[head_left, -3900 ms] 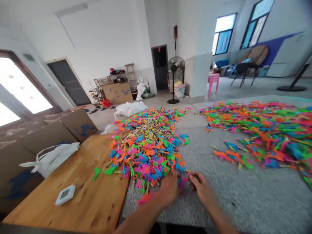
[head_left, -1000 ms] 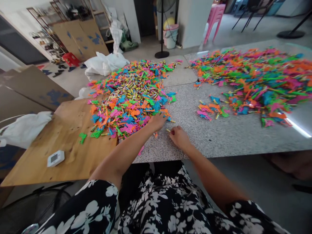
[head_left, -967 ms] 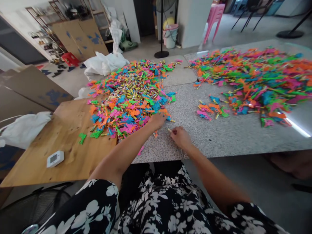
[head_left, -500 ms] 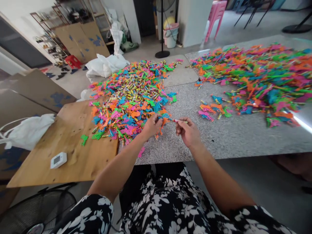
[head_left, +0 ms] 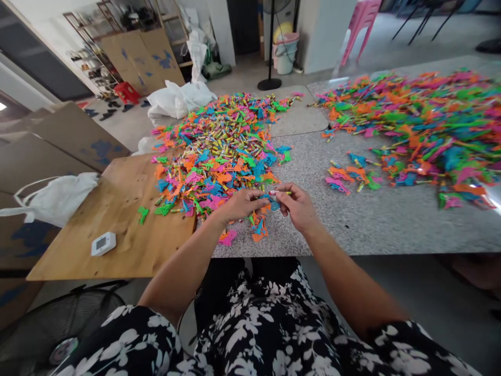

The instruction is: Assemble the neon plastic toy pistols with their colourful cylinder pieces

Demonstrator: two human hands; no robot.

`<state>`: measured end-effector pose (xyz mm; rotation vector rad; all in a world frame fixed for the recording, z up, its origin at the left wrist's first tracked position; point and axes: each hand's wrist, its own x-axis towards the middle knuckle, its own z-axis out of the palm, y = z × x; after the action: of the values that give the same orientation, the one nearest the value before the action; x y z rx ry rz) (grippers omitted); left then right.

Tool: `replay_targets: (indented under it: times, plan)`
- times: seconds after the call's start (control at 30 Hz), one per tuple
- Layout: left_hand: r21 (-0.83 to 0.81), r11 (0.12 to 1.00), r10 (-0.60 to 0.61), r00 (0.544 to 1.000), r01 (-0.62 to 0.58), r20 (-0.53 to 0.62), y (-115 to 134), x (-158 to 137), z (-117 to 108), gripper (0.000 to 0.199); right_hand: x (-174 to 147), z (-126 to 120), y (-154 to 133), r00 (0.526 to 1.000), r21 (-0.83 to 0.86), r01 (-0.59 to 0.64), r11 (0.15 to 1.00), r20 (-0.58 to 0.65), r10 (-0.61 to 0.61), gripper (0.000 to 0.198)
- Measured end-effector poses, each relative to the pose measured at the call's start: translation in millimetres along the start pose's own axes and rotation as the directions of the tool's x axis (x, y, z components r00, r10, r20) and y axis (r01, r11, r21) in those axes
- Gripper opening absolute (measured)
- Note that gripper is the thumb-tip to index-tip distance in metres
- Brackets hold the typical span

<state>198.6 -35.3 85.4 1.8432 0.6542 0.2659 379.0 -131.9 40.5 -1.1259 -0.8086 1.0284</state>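
Observation:
My left hand (head_left: 240, 204) is closed in a pinch on a blue plastic toy gun (head_left: 274, 206) in front of the near edge of a heap. Facing it, my right hand (head_left: 300, 210) pinches a small candy-like tube (head_left: 273, 192) with a pale pinkish end, which meets the toy gun. The fingers partly cover both pieces. Behind my hands spreads a heap of toy guns (head_left: 213, 177) in orange, pink, green and blue, with many short yellow tubes (head_left: 223, 137) in its middle. Below my left hand lie a few loose orange and blue toy guns (head_left: 258, 228).
A larger heap of toy guns with tubes (head_left: 430, 125) covers the right of the granite table (head_left: 376, 224). A small white digital device (head_left: 104, 243) and a green toy gun (head_left: 143, 214) lie on the wooden board (head_left: 129, 196). A fan (head_left: 66, 329) stands below left.
My hands have come together, bringing the tube against the blue toy gun. The view has shifted slightly left, so the table appears farther right.

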Motion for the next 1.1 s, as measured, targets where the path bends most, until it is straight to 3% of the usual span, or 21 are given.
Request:
replay_targets:
  times: [0.2, 0.47, 0.63, 0.7, 0.77, 0.8, 0.87, 0.93, 1.0, 1.03, 1.1]
  plan:
    - [0.061, 0.998, -0.006, 0.996, 0.000, 0.089, 10, -5, -5, 0.041, -5, 0, 3, 0.994, 0.046, -0.074, 0.996, 0.083, 0.070, 0.035]
    - [-0.061, 0.984, -0.153, 0.969, 0.167, 0.193, 0, -6, -9, 0.040, -12, -20, -6, 0.969, -0.234, 0.034, 0.972, 0.247, 0.025, 0.030]
    - [-0.165, 0.951, -0.229, 0.954, 0.262, 0.194, -10, -2, -2, 0.041, -13, -30, 2, 0.941, -0.261, -0.046, 0.964, 0.312, 0.129, 0.035]
    - [-0.106, 0.949, -0.287, 0.954, 0.295, 0.089, -18, -1, -2, 0.038, -7, -39, 10, 0.959, -0.262, -0.096, 0.960, 0.232, 0.159, 0.036]
    - [0.076, 0.946, -0.309, 0.948, 0.315, -0.079, -27, -3, -2, 0.032, 2, -52, 21, 0.993, -0.188, -0.120, 0.975, -0.004, 0.121, 0.037]
    - [0.200, 0.922, -0.306, 0.941, 0.331, -0.148, -32, -7, 0, 0.028, 8, -60, 26, 0.983, -0.124, -0.111, 0.986, -0.162, 0.090, 0.037]
    - [0.438, 0.817, -0.310, 0.926, 0.376, -0.217, -40, -16, 9, 0.030, 21, -75, 38, 0.905, -0.013, -0.079, 0.997, -0.421, 0.067, 0.038]
    - [0.586, 0.688, -0.358, 0.903, 0.428, -0.239, -45, -26, 27, 0.040, 32, -82, 49, 0.876, -0.063, -0.110, 0.992, -0.477, 0.067, 0.036]
    - [0.652, 0.610, -0.365, 0.890, 0.451, -0.274, -47, -34, 49, 0.049, 41, -80, 59, 0.917, -0.352, -0.146, 0.925, -0.399, -0.008, 0.033]
    - [0.663, 0.586, -0.366, 0.882, 0.466, -0.296, -47, -36, 59, 0.050, 45, -77, 63, 0.940, -0.540, -0.135, 0.831, -0.336, -0.066, 0.032]
    - [0.666, 0.582, -0.348, 0.883, 0.466, -0.314, -48, -37, 74, 0.050, 53, -68, 68, 0.969, -0.829, -0.082, 0.553, -0.197, -0.152, 0.033]
